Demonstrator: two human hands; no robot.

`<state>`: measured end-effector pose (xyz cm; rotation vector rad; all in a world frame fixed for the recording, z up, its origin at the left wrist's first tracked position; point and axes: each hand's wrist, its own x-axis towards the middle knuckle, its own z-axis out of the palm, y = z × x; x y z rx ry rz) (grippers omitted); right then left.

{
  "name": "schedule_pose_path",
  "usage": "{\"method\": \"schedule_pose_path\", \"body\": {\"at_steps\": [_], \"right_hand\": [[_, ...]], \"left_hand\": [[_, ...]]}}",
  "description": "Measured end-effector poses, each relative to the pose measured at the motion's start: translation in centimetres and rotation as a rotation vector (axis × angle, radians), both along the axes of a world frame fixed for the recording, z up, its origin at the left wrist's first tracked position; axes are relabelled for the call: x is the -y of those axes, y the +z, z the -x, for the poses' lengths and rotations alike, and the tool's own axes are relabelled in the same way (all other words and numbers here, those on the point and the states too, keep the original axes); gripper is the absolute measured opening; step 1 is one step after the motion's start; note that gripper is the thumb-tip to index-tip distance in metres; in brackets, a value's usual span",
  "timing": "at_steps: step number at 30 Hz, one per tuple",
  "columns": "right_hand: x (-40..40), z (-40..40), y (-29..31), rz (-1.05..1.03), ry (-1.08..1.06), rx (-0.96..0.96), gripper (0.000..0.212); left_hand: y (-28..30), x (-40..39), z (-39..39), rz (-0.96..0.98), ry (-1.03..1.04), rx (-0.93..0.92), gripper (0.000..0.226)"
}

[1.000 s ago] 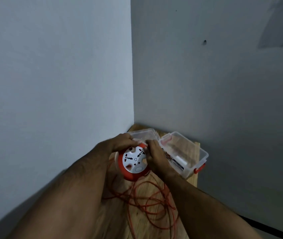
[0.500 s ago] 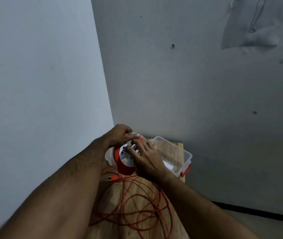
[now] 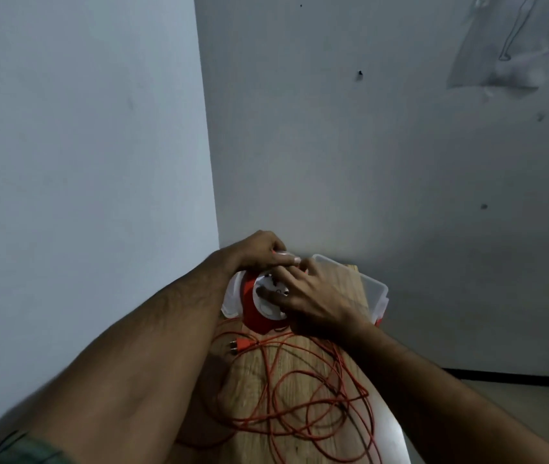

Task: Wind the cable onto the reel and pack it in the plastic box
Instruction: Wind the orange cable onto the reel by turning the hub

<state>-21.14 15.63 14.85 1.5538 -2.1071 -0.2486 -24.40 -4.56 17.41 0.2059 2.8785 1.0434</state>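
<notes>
Cable (image 3: 303, 393) loops lie loose over my wooden table (image 3: 303, 440), spread wider at 6 o'clock of my hands than half a second ago, with the orange plug (image 3: 244, 345) now showing at about 7 o'clock of the reel. Since then my view has swung, so the wall corner sits further right and the plastic box (image 3: 371, 289) is mostly hidden behind my right wrist, at 3 o'clock of the reel. My left hand (image 3: 254, 251) curls over the top rim of the reel (image 3: 263, 304) at 12 o'clock and grips it. My right hand (image 3: 313, 296) lies across the white socket face from 3 o'clock, fingers bent round the reel's front, holding it. The reel stands tilted on edge between both hands, above the table's far end.
</notes>
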Motion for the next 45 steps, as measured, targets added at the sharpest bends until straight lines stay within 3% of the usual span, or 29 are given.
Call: {"method": "schedule_pose_path", "body": {"at_steps": [4,7,13,15,17,18,19,23,24,26,28,30,34,39,42,45], "right_hand": [[0.9,-1.7,-0.6,0.487,-0.194,0.328,0.049],[1.4,-2.9,-1.0,0.663,-0.305,0.493,0.050],[2.0,-4.8,-0.5,1.153,-0.540,0.777,0.028],[2.4,-4.6,-0.4,1.331,-0.701,1.019,0.027],[2.2,-4.5,-0.1,1.371,-0.791,1.242,0.025],[1.9,-4.6,0.0,1.334,-0.780,1.261,0.026],[1.5,-4.9,0.0,1.283,-0.740,1.184,0.026],[-1.8,-6.5,0.6,0.955,-0.275,0.351,0.027],[-2.5,-6.6,0.8,0.799,-0.163,0.272,0.034],[-3.2,-6.9,1.0,0.481,-0.135,0.184,0.058],[-3.2,-7.3,1.3,0.308,-0.235,0.160,0.076],[-3.0,-8.0,1.5,0.330,-0.313,0.159,0.079],[-3.1,-8.1,1.7,0.439,-0.428,0.117,0.079],[-3.4,-6.7,2.0,0.506,-0.301,0.134,0.064],[-2.8,-6.0,2.4,0.611,-0.330,0.287,0.057],[-1.6,-5.8,3.0,0.909,-0.467,0.562,0.049]], "left_hand": [[-0.8,-0.7,-0.2,-0.064,0.070,-0.158,0.052],[-0.7,-1.6,-0.4,-0.048,0.061,-0.173,0.057],[-0.2,-2.7,-1.9,0.042,0.192,-0.275,0.057],[-0.3,-3.3,-2.3,0.079,0.261,-0.338,0.053],[-0.5,-3.8,-2.7,0.114,0.298,-0.392,0.055],[-0.5,-3.8,-2.9,0.113,0.306,-0.402,0.057],[-0.6,-3.6,-3.0,0.091,0.318,-0.395,0.059],[0.0,-2.6,-3.9,-0.035,0.334,-0.311,0.060],[0.3,-2.6,-4.0,-0.030,0.329,-0.311,0.064],[0.9,-3.0,-4.1,-0.017,0.313,-0.303,0.071],[1.3,-3.7,-4.2,0.005,0.301,-0.308,0.071],[1.4,-4.3,-4.3,0.037,0.298,-0.333,0.071],[1.3,-5.0,-5.0,-0.023,0.313,-0.359,0.072],[1.3,-5.5,-5.8,-0.056,0.310,-0.367,0.060],[1.5,-5.6,-6.1,-0.096,0.356,-0.407,0.052],[1.7,-5.6,-6.2,-0.137,0.395,-0.435,0.051]]}}
